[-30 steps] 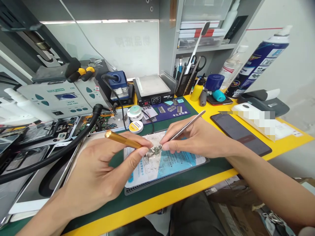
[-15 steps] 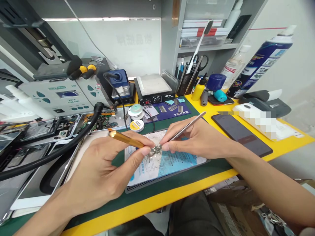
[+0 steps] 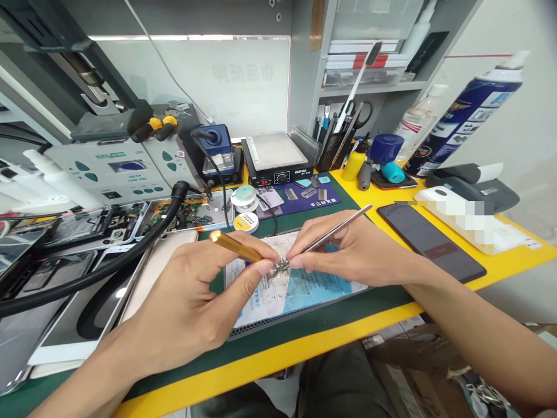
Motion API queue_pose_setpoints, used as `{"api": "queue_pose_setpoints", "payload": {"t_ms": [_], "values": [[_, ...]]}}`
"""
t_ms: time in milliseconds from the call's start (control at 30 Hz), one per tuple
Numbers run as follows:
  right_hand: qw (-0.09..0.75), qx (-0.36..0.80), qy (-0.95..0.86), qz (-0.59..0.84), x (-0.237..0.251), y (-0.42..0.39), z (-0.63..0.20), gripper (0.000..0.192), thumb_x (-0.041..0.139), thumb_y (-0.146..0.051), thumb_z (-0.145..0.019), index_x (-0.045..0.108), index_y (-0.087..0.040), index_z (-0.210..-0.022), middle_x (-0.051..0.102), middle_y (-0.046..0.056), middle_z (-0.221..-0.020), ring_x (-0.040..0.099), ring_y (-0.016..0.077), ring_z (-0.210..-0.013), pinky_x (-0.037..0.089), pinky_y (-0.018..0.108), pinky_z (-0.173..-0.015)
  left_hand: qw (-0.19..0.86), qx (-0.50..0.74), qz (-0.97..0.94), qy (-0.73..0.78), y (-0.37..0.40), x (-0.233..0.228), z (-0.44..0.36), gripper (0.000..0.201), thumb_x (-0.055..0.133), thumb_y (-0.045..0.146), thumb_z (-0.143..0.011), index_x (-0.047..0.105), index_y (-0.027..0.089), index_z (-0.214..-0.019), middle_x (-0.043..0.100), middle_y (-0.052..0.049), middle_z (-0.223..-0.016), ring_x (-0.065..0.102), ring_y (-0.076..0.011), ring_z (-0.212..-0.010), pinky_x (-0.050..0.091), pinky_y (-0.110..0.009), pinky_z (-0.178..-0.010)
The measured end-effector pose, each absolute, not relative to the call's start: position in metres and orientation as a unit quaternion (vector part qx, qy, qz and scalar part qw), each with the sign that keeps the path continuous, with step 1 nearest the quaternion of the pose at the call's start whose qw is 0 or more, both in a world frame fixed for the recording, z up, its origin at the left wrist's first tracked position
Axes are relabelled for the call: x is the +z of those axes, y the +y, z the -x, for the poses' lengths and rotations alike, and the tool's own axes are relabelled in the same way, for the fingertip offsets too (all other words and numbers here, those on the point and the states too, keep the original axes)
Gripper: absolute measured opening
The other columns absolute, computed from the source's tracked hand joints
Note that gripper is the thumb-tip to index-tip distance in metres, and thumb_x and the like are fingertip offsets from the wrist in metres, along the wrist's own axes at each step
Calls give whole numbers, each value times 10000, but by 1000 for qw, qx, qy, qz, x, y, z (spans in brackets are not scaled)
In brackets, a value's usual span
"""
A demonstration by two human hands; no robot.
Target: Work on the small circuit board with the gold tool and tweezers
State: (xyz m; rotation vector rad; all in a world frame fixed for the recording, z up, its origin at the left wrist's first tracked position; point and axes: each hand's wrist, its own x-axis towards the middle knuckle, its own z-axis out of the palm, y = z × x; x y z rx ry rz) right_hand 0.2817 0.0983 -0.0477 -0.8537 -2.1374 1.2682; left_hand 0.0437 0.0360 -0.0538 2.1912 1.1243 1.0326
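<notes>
My left hand [image 3: 187,307] pinches gold tool [image 3: 235,245] | my right hand [image 3: 363,251] grips silver tool [image 3: 337,229] — both at circuit board [image 3: 284,265] | work underway — done/left unclear

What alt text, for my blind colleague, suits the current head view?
A person's left hand holds a gold pen-like tool and the right hand a slim metal tool, both at a small circuit board over a blue-and-white sheet. A dark phone lies to the right.
</notes>
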Motion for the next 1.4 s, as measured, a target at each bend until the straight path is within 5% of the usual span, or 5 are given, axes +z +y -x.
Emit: {"api": "queue_pose_setpoints", "payload": {"t_ms": [1400], "values": [[242,468,-789,317,-46,100,-289,132,779,-302,-834,778,-171,-832,717,48,-806,654,165,-691,515,256,-589,196,360,-820,400,36,-47,-47,132,589,195,-951,696,250,-1007,761,16,-974,726,-141,-834,594,-230,-779]]}}
